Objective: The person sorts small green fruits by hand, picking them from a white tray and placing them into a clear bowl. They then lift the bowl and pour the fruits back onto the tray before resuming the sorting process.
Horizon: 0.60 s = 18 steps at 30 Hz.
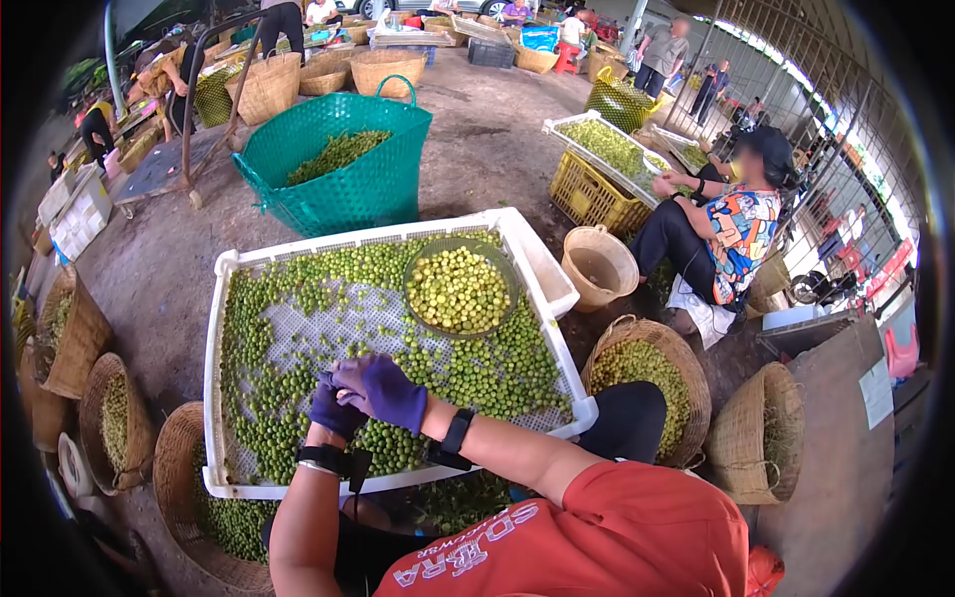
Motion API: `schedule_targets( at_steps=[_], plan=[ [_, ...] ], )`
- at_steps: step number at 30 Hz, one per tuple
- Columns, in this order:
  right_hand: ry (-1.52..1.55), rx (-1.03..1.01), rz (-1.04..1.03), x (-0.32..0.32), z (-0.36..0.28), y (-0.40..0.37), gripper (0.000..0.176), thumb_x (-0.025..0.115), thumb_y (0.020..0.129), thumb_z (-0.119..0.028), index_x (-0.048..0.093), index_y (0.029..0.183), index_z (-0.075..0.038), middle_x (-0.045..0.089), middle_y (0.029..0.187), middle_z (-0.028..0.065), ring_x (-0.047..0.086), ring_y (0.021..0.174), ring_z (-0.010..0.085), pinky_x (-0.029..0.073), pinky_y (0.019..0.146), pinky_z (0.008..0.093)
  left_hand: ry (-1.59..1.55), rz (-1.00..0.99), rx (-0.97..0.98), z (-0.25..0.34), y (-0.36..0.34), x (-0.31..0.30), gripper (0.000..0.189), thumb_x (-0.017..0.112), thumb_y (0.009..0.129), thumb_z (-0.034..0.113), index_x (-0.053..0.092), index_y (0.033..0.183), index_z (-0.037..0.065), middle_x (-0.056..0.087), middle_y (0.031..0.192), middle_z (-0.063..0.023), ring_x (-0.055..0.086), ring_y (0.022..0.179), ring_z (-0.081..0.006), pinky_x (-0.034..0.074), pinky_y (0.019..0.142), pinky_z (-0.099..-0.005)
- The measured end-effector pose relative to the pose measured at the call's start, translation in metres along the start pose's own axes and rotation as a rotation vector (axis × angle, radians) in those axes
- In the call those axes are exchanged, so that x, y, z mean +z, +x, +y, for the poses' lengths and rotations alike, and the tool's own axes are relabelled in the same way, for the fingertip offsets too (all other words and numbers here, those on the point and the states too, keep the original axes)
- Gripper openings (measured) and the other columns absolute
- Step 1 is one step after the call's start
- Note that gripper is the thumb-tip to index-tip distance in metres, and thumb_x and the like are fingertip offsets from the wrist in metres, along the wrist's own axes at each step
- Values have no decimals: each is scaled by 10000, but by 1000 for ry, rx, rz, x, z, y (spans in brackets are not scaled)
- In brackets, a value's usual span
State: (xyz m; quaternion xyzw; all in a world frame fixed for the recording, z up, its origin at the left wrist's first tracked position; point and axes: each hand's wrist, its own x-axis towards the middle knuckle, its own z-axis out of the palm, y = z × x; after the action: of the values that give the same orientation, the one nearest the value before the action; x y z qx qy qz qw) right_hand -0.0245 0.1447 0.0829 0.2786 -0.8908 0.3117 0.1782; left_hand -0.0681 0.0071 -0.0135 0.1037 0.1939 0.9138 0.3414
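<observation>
My left hand (336, 408), in a purple glove, is closed low over the white mesh-bottomed tray (587, 411). Against it my right hand (386, 390), gloved the same way, has its fingers drawn together in a pinch. Whatever lies between the fingertips is too small or hidden to name. Small round green fruits (487, 383) are spread across the tray, thicker along the sides, with white mesh showing in the middle. A round sieve-like bowl (510, 289) of yellower fruits rests on the tray's right part, beyond my right hand.
A green woven basket (388, 189) with leafy green material stands beyond the tray. At right are a beige bucket (600, 261) and a wicker basket of fruits (647, 363). A seated co-worker (726, 229) handles another tray (607, 144). Several wicker baskets (117, 423) line the left.
</observation>
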Motion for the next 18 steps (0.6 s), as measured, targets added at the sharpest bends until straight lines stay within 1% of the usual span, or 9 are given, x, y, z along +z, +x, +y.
schedule_targets(
  at_steps=[1, 4, 7, 8, 11, 12, 15, 16, 18],
  plan=[
    [32, 10, 13, 0, 0, 1, 239, 668, 763, -185, 602, 955, -59, 627, 911, 107, 602, 819, 336, 459, 699, 438, -84, -62, -30, 5, -2, 8, 398, 356, 974, 326, 553, 1148, 26, 596, 1180, -149, 547, 1107, -303, 396, 1004, -434],
    [256, -4, 181, -4, 2, -1, 268, 661, 772, -105, 602, 1024, -34, 631, 910, 128, 609, 806, 343, 480, 719, 412, -213, 53, -59, 12, -7, 31, 336, 408, 948, 307, 581, 1070, 46, 633, 1075, -126, 591, 993, -265, 468, 899, -399],
    [376, 152, 399, 9, 9, -6, 258, 621, 808, -38, 598, 1065, -21, 633, 875, 129, 628, 789, 289, 499, 734, 369, 70, 333, -25, 19, 1, 23, 224, 486, 896, 271, 589, 940, 76, 640, 901, -86, 600, 786, -197, 508, 685, -319],
    [620, 358, 353, 14, 11, -10, 232, 556, 863, -30, 588, 1091, -1, 637, 893, 116, 630, 815, 209, 507, 755, 330, -160, 629, -8, 17, 2, 26, 113, 545, 838, 214, 552, 825, 102, 585, 756, -46, 541, 628, -138, 443, 509, -245],
    [734, 525, 367, 47, 28, -24, 215, 519, 897, -63, 579, 1090, 12, 643, 946, 94, 613, 831, 162, 508, 752, 315, 68, 616, 203, 3, 5, 44, 106, 574, 823, 192, 529, 774, 109, 540, 681, -17, 518, 569, -141, 424, 469, -242],
    [674, 566, 265, 49, 34, -29, 237, 518, 910, -100, 560, 1110, 20, 646, 977, 100, 609, 847, 165, 504, 762, 318, 177, 577, 195, 3, 1, 51, 79, 567, 831, 166, 538, 800, 100, 545, 699, -14, 514, 586, -131, 422, 480, -245],
    [655, 497, 429, 68, 34, -36, 198, 463, 938, -177, 582, 967, -22, 639, 885, 173, 627, 791, 276, 479, 686, 373, 666, 757, 265, -8, -1, 82, 81, 572, 856, 162, 559, 848, 82, 563, 736, -25, 515, 611, -114, 421, 492, -253],
    [899, 590, 363, 68, 31, -37, 203, 463, 945, -200, 577, 991, -38, 633, 891, 182, 628, 788, 300, 480, 701, 393, 693, 841, 215, -11, -1, 110, 129, 580, 879, 170, 581, 918, 47, 587, 781, -37, 543, 667, -130, 451, 555, -276],
    [711, 545, 407, 68, 17, -36, 207, 480, 938, -220, 539, 1012, -36, 624, 885, 195, 626, 805, 339, 486, 701, 411, 968, 771, 465, -34, 2, 70, 174, 586, 891, 199, 586, 948, 35, 594, 794, -42, 559, 707, -149, 465, 610, -287]
  ],
)
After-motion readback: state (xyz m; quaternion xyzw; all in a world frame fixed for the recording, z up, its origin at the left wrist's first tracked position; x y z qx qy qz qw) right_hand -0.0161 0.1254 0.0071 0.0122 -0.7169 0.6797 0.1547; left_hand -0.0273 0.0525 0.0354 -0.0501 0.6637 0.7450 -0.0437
